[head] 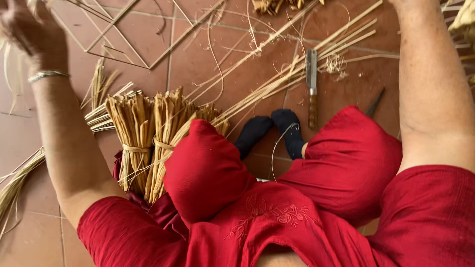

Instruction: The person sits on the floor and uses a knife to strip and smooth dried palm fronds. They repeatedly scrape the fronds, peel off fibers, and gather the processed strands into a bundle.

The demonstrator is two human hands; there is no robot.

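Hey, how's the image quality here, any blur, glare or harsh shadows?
Head view: the left hand at the top corner is motion-blurred; the tied straw bundles and the knife are sharp; light is soft and even, with no glare on the tile floor; the right hand is cropped out.

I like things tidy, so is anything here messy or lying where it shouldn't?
Yes. A knife lies bare on the floor tiles near the person's socked feet, and loose straw shavings are scattered beside its blade.

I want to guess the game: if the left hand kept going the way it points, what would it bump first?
The left hand reaches up toward the picture's top-left corner, where thin pale straw strands hang. It would probably meet those first, though depth is unclear and the fingers are blurred.
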